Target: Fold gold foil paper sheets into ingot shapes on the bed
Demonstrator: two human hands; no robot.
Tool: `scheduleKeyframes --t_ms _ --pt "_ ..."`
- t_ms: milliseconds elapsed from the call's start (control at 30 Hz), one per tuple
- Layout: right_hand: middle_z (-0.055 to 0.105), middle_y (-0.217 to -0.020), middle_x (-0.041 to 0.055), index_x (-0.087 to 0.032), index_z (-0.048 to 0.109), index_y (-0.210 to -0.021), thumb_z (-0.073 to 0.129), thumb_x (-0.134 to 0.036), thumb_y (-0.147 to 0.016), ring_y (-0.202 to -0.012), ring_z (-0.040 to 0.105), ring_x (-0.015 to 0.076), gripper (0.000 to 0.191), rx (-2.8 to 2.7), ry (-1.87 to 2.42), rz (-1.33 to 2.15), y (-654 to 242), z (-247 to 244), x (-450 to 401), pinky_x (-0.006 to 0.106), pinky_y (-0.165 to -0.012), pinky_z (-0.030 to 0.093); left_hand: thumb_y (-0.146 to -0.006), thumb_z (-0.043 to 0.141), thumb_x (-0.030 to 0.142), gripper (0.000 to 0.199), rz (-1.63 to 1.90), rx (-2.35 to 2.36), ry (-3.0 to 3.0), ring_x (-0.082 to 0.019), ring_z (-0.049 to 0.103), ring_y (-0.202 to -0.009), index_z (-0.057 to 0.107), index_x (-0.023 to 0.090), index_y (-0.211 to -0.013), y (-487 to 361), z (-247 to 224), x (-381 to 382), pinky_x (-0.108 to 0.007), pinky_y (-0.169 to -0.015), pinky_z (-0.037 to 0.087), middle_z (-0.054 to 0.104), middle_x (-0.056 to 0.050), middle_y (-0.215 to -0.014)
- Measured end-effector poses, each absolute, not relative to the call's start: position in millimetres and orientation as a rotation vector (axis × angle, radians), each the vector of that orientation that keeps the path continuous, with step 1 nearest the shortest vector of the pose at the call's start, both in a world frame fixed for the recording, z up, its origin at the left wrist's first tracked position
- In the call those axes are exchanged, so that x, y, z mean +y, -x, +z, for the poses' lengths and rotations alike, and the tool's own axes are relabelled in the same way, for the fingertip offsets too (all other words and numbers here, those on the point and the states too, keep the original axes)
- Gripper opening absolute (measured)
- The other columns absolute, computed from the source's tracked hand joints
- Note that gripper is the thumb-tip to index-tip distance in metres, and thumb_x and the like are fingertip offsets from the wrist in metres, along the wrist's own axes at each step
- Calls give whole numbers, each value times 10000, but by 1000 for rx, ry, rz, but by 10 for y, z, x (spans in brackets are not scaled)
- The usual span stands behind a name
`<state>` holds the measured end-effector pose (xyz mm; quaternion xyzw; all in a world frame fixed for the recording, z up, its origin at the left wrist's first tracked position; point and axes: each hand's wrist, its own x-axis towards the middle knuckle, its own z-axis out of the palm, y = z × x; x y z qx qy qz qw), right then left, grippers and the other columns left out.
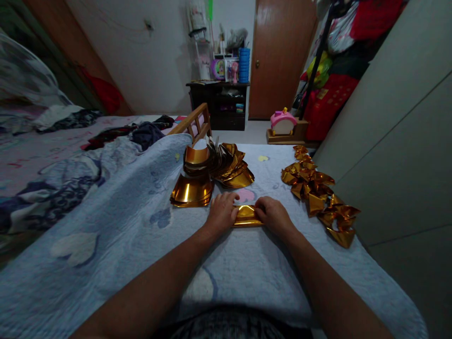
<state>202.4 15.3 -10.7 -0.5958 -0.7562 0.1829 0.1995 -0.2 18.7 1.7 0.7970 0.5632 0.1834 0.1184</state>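
A strip of shiny gold foil paper (246,216) lies across the blue bedspread (226,263) in front of me, its near edge folded or rolled. My left hand (223,211) holds the strip's left end, fingers bent over it. On the right end my right hand (271,213) grips it with curled fingers. Just beyond my left hand sits a stack of flat gold sheets (192,189), with a fanned pile of gold sheets (233,167) beside it. Folded gold foil pieces (317,190) form a long heap on the right.
Rumpled clothes and bedding (106,146) cover the left side. A wooden rail (192,121) stands behind the sheets. Farther back are a dark cabinet (219,106), a brown door (277,61) and a pink toy (283,123). A pale panel (399,155) borders the right.
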Motion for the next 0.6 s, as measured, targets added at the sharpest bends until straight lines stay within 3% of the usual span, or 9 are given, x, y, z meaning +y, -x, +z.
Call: scheduleKeyframes --t_ms 100,200,267,367,500,600 --pt "641 -953 61 -189 667 -972 586 -157 -843 -840 569 187 156 -2091 1687 448 -2010 -105 138 277 -734 383 -844 596 133 308 622 1570 -2406 -274 515 -1055 650 231 -1131 9 1 205 -397 -903 400 623 -83 -1097" --pt "600 -1059 72 -194 627 -1113 573 -147 -850 -861 570 184 273 -2056 1683 406 -1990 -79 114 269 -713 387 -876 547 129 190 558 1322 -2477 -241 524 -981 701 213 -949 19 -9 240 -352 -860 414 625 -64 -992" --pt "589 -1070 65 -207 641 -1054 560 -147 -865 -864 572 177 214 -2100 1665 418 -1980 -57 103 260 -682 375 -893 527 146 189 475 1209 -2488 -219 531 -904 696 200 -829 24 -12 261 -322 -801 417 614 -48 -905" --pt "608 -1009 45 -219 662 -907 531 -148 -893 -866 579 172 150 -2202 1618 458 -1978 -33 104 254 -649 347 -886 514 136 202 430 1184 -2461 -207 542 -855 688 190 -800 33 -11 277 -307 -755 418 600 -43 -879" --pt "644 -978 42 -221 684 -856 510 -149 -915 -878 590 175 197 -2269 1577 492 -1985 -18 114 264 -645 336 -825 514 58 200 434 1130 -2446 -206 560 -903 674 173 -863 48 5 270 -310 -812 443 595 -65 -944" --pt "651 -990 46 -214 690 -878 519 -155 -919 -876 596 168 185 -2293 1581 485 -1974 13 100 266 -661 348 -852 553 105 125 440 1092 -2452 -212 557 -947 650 176 -886 49 31 245 -325 -868 449 582 -69 -968"
